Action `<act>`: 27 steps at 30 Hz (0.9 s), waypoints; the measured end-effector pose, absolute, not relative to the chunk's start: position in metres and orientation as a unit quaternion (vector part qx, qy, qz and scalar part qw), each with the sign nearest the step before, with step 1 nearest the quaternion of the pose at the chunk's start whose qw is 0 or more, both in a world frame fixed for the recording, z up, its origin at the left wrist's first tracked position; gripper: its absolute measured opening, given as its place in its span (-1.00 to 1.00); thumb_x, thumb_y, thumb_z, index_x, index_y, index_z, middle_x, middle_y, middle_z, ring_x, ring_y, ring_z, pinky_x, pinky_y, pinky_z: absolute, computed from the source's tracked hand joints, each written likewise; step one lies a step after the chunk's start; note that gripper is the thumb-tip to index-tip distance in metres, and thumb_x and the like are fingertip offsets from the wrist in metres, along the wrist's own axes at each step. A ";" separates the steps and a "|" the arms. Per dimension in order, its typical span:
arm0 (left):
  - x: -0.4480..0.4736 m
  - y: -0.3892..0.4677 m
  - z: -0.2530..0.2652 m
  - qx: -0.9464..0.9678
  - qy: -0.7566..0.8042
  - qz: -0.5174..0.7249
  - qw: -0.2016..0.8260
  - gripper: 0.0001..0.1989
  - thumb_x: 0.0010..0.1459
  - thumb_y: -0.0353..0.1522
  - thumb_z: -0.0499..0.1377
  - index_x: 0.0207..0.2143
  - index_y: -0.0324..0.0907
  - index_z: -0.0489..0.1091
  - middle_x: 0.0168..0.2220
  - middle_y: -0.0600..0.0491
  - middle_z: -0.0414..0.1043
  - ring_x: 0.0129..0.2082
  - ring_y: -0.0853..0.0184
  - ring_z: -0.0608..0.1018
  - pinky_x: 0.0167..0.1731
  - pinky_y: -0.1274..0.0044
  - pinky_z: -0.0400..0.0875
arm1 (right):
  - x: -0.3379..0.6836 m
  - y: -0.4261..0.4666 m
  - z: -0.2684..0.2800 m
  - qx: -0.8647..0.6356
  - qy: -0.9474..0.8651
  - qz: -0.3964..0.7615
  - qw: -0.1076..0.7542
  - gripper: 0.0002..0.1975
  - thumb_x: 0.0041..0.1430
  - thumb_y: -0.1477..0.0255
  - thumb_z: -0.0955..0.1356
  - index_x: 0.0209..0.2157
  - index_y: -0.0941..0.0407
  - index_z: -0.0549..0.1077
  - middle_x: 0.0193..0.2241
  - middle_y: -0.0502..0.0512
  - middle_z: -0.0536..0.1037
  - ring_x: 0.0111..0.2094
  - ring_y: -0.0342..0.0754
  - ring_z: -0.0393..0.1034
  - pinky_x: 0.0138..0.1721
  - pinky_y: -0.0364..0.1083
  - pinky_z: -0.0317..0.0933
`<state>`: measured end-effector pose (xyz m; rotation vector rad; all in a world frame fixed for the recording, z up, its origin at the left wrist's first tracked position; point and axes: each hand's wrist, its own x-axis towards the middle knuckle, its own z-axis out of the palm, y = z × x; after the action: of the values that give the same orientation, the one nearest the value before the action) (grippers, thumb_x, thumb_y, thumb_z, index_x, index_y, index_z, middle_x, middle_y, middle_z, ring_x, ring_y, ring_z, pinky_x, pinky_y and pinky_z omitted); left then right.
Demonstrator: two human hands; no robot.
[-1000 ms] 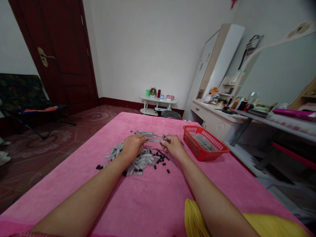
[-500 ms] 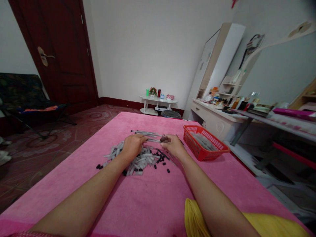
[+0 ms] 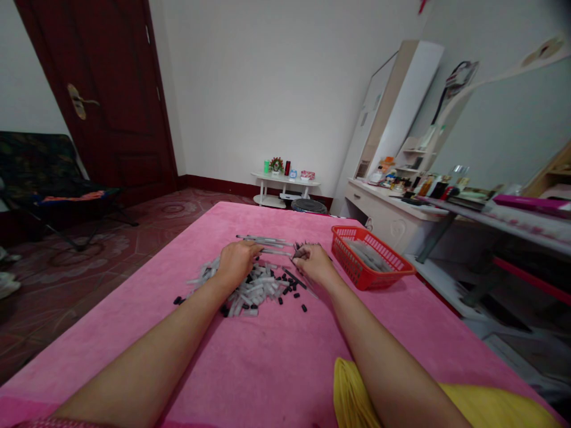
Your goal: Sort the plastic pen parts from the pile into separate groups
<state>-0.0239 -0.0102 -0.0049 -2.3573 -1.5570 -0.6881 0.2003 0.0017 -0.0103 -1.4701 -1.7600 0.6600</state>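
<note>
Over the pink-covered table, my left hand [image 3: 236,261] pinches the left end of a thin grey stick [image 3: 277,252] that looks like a slim pen. My right hand [image 3: 314,263] is closed at the stick's other end, its fingertips pressed together; what they hold is too small to make out. Below my left hand spreads a pile of short translucent plastic tubes [image 3: 259,288]. Small black caps [image 3: 292,285] are scattered at the pile's right side, beside a dark thin stick [image 3: 294,277]. Several more grey sticks [image 3: 267,241] lie just beyond my hands.
A red plastic basket [image 3: 372,279] with translucent pieces inside stands right of my right hand. Yellow cloth [image 3: 350,389] lies under my right forearm. The pink cover [image 3: 267,368] spans the table. A dressing table [image 3: 383,205] with bottles stands at the right.
My left hand has shifted slightly left. The fingers of my right hand have curled in closer at the stick's right end. The pile and basket are unchanged.
</note>
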 end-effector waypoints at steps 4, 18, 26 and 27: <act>-0.024 -0.010 -0.004 -0.809 -0.529 -0.224 0.123 -0.65 0.10 -0.46 0.02 -0.13 -0.03 0.47 -0.25 0.02 0.53 -0.25 0.23 0.52 -0.35 0.50 0.32 | 0.199 0.001 -0.018 -0.550 -0.726 0.288 0.298 -0.88 -0.14 0.51 0.41 -0.44 0.22 0.50 -0.58 0.04 0.50 -0.54 -0.17 0.33 -0.51 -0.23 0.12; -0.011 -0.019 0.008 -0.742 -0.438 -0.490 0.131 -0.54 0.16 -0.33 0.09 0.13 -0.07 0.22 0.15 -0.09 0.20 0.14 0.15 0.25 0.10 0.26 0.15 | 0.198 -0.007 0.010 -0.464 -0.450 0.540 0.539 -0.82 0.04 0.31 0.30 -0.48 0.14 0.35 -0.60 0.01 0.35 -0.65 -0.22 0.12 -0.60 -0.22 0.09; 0.003 -0.010 0.000 -0.689 -0.393 -0.532 -0.297 -0.56 0.08 -0.18 0.13 -0.06 -0.27 0.38 -0.25 -0.07 0.50 -0.31 0.29 0.53 -0.32 0.48 0.42 | 0.177 -0.027 0.011 -0.389 -0.506 0.642 0.425 -0.76 -0.07 0.32 0.42 -0.43 0.20 0.41 -0.64 -0.07 0.33 -0.71 -0.32 -0.03 -0.68 -0.26 -0.23; 0.003 -0.008 0.000 -0.661 -0.395 -0.528 -0.359 -0.58 0.06 -0.14 0.13 -0.17 -0.30 0.42 -0.37 -0.04 0.51 -0.42 0.32 0.52 -0.42 0.53 0.40 | 0.174 -0.029 0.011 -0.388 -0.534 0.639 0.394 -0.75 -0.06 0.29 0.41 -0.43 0.20 0.42 -0.67 -0.09 0.31 -0.72 -0.33 -0.08 -0.68 -0.25 -0.27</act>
<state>0.0027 -0.0081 -0.0002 -2.7435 -1.6395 -2.1919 0.1744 -0.0291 0.0110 -0.9851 -1.3552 1.6210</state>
